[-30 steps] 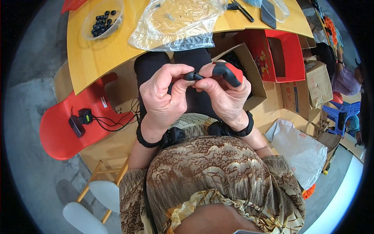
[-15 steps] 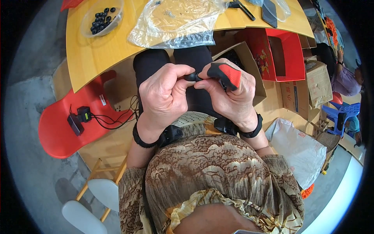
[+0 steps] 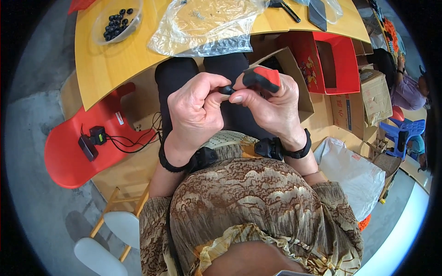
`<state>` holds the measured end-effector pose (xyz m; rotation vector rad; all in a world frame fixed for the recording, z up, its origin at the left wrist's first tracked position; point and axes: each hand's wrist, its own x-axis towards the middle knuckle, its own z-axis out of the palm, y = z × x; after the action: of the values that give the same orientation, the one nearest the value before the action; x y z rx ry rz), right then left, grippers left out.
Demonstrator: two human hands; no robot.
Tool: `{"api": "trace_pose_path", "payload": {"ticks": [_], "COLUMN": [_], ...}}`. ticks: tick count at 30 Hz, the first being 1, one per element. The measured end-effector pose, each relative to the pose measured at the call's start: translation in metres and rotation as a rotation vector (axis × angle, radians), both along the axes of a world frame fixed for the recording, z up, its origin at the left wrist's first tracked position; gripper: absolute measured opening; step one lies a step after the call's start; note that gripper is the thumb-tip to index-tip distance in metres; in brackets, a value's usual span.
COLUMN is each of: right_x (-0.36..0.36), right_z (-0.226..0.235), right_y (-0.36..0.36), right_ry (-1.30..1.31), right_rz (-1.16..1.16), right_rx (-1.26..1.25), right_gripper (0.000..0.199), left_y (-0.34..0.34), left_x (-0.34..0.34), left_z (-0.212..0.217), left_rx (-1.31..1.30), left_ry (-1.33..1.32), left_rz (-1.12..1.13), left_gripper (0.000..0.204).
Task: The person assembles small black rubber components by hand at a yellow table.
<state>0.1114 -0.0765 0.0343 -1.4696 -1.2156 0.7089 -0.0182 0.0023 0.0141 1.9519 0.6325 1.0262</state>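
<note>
My left hand [image 3: 195,103] pinches a small black rounded piece [image 3: 226,90] between thumb and bent forefinger, above my lap. From the other side, the thumb and forefinger of my right hand [image 3: 276,103] close on the piece's end; its exact shape is partly hidden by the fingers. Over the right forefinger's bent middle lies a red and black cover [image 3: 263,79], like a cut glove finger. Dark bands with black boxy devices circle both wrists. On the table, a clear plastic bowl [image 3: 97,33] holds several small black round pieces [image 3: 115,26], some with holes.
A clear plastic bag [image 3: 198,34] overhangs the yellow table's [image 3: 92,69] near edge. A black tool [image 3: 291,13] and phone [image 3: 316,16] lie right. Red [image 3: 343,69] and cardboard boxes [image 3: 377,99] stand right. A red chair [image 3: 64,147] with cables is left. Someone in purple [image 3: 410,99] sits far right.
My right thumb and forefinger have shifted slightly, the forefinger's cover tilting flatter. My left hand still grips the small black piece. The view has moved a little.
</note>
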Motion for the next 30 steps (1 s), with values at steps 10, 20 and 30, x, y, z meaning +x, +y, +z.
{"api": "trace_pose_path", "payload": {"ticks": [10, 20, 30], "right_x": [0.018, 0.015, 0.017], "right_z": [-0.001, -0.006, -0.023], "right_y": [0.011, 0.009, 0.019], "right_ry": [0.068, 0.488, 0.633], "right_rz": [0.079, 0.089, 0.05], "right_rx": [-0.172, -0.219, -0.296], "right_gripper": [0.007, 0.004, 0.003], "left_y": [-0.009, -0.002, 0.001], "left_x": [0.009, 0.011, 0.011], "left_z": [-0.018, -0.016, -0.023], "left_rx": [-0.279, -0.242, -0.284], "left_ry": [-0.05, -0.081, -0.089], "left_rz": [-0.018, -0.022, -0.095], "left_gripper": [0.014, 0.013, 0.008]}}
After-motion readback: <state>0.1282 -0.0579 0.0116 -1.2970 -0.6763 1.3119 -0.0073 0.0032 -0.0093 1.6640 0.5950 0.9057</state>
